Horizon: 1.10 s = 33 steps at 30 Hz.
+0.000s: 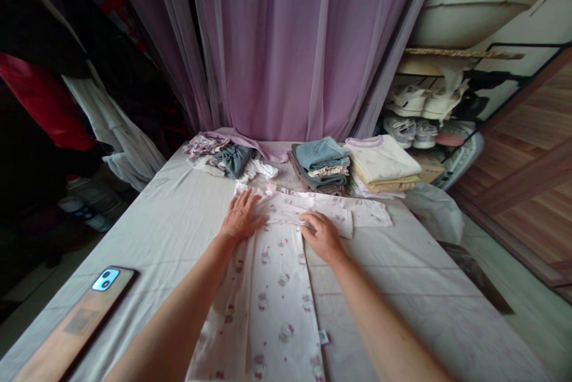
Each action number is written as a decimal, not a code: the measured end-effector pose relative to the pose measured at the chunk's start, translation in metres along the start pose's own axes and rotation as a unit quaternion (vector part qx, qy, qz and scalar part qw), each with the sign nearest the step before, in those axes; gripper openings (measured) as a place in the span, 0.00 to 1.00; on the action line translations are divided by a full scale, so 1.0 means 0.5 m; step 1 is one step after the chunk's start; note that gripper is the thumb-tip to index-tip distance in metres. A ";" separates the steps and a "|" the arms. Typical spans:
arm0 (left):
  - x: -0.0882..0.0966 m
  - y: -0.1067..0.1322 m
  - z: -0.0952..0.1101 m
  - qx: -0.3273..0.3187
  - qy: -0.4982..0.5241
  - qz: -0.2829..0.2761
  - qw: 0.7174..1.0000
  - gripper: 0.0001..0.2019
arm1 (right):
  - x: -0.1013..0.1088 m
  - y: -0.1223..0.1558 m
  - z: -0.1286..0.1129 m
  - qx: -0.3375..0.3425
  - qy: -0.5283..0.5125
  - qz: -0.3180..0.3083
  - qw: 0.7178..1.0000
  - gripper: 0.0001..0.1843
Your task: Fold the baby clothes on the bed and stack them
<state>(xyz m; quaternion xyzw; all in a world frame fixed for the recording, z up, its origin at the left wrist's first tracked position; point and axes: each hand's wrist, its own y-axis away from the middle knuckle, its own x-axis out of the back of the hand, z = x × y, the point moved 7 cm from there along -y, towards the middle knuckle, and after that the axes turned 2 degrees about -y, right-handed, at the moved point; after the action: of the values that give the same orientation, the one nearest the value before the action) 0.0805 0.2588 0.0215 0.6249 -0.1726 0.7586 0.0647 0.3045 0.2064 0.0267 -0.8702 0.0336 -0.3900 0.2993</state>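
Observation:
A white child's garment [268,292] with small pink printed figures lies flat on the pale sheet [170,221], running from the front edge to the middle. My left hand [242,216] rests open and flat on its upper left part, fingers spread. My right hand [322,234] lies on the upper right part, fingers curled and pinching the cloth where a sleeve [353,215] is folded across.
A phone [78,322] lies face down at the front left. At the back are a loose heap of clothes [227,158], a folded grey-blue stack [322,170] and a folded cream stack [384,164]. A purple curtain [290,42] hangs behind. Shoes [413,114] sit on shelves at right.

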 end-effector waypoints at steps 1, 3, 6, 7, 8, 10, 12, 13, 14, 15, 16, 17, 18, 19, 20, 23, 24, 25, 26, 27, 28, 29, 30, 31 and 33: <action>0.006 0.002 0.005 -0.017 0.000 0.013 1.000 0.26 | 0.004 0.006 0.000 0.005 0.001 -0.002 1.000 0.11; 0.019 0.007 0.018 -0.054 -0.003 0.031 0.998 0.17 | 0.006 0.012 0.001 0.007 0.007 -0.012 1.000 0.10; 0.031 0.021 0.048 -0.112 0.007 0.035 0.993 0.09 | 0.003 0.010 0.002 -0.001 0.026 -0.029 0.999 0.10; 0.033 0.027 0.062 -0.133 0.019 0.032 0.990 0.10 | 0.001 0.009 0.002 -0.002 0.033 -0.034 0.999 0.11; 0.032 0.034 0.076 -0.154 0.035 0.026 0.987 0.11 | 0.001 0.007 0.000 -0.003 0.039 -0.037 0.999 0.11; 0.029 0.047 0.100 -0.183 0.072 0.016 0.980 0.13 | 0.001 0.006 -0.004 -0.002 0.052 -0.043 0.998 0.11; 0.026 0.055 0.111 -0.184 0.101 0.014 0.978 0.15 | 0.003 0.005 -0.008 -0.002 0.066 -0.051 0.996 0.11; 0.024 0.058 0.114 -0.181 0.110 0.016 0.977 0.15 | 0.005 0.005 -0.010 -0.003 0.073 -0.054 0.996 0.11; 0.023 0.059 0.114 -0.178 0.115 0.018 0.977 0.15 | 0.006 0.006 -0.011 -0.006 0.077 -0.055 0.995 0.11; 0.022 0.060 0.114 -0.177 0.118 0.021 0.977 0.15 | 0.008 0.007 -0.012 -0.009 0.080 -0.055 0.995 0.11; 0.021 0.061 0.113 -0.177 0.118 0.024 0.977 0.15 | 0.009 0.007 -0.013 -0.012 0.080 -0.054 0.995 0.10; 0.020 0.061 0.111 -0.178 0.118 0.027 0.977 0.14 | 0.010 0.009 -0.013 -0.014 0.078 -0.052 0.996 0.10; 0.020 0.062 0.110 -0.179 0.115 0.031 0.977 0.13 | 0.011 0.010 -0.013 -0.014 0.074 -0.048 0.996 0.10; 0.019 0.062 0.109 -0.180 0.113 0.033 0.977 0.12 | 0.013 0.011 -0.013 -0.013 0.068 -0.044 0.997 0.09; 0.017 0.063 0.108 -0.181 0.110 0.035 0.977 0.12 | 0.015 0.011 -0.013 -0.012 0.062 -0.037 0.997 0.10; 0.015 0.065 0.108 -0.181 0.113 0.029 0.977 0.09 | 0.027 -0.002 -0.014 -0.019 0.046 0.001 0.999 0.13; 0.016 0.064 0.107 -0.177 0.119 0.024 0.977 0.09 | 0.029 -0.012 -0.016 -0.025 0.043 0.011 0.999 0.14; 0.017 0.061 0.104 -0.169 0.129 0.019 0.977 0.10 | 0.027 -0.026 -0.018 -0.033 0.043 0.015 0.998 0.16; 0.017 0.054 0.098 -0.155 0.140 0.012 0.978 0.11 | 0.022 -0.043 -0.022 -0.042 0.046 0.011 0.998 0.16; 0.018 0.045 0.089 -0.132 0.150 0.008 0.980 0.12 | 0.011 -0.061 -0.028 -0.049 0.051 -0.003 0.997 0.17; 0.019 0.033 0.077 -0.108 0.156 0.007 0.982 0.14 | -0.005 -0.081 -0.036 -0.053 0.058 -0.026 0.997 0.17; 0.020 0.018 0.065 -0.087 0.156 0.013 0.984 0.15 | -0.026 -0.099 -0.045 -0.050 0.066 -0.054 0.995 0.17; 0.021 0.003 0.055 -0.076 0.150 0.023 0.985 0.16 | -0.049 -0.115 -0.057 -0.039 0.072 -0.088 0.993 0.17; 0.021 -0.012 0.047 -0.075 0.138 0.032 0.987 0.17 | -0.075 -0.128 -0.070 -0.020 0.078 -0.122 0.989 0.18; 0.011 -0.039 0.038 -0.080 0.099 0.030 0.991 0.18 | -0.121 -0.137 -0.092 0.022 0.093 -0.186 0.978 0.18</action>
<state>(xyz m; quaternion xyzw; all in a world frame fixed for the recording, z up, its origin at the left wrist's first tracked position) 0.1031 0.2697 0.0332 0.5343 -0.2441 0.8020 0.1079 0.2182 0.2574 0.0481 -0.8143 -0.1097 -0.5188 0.2362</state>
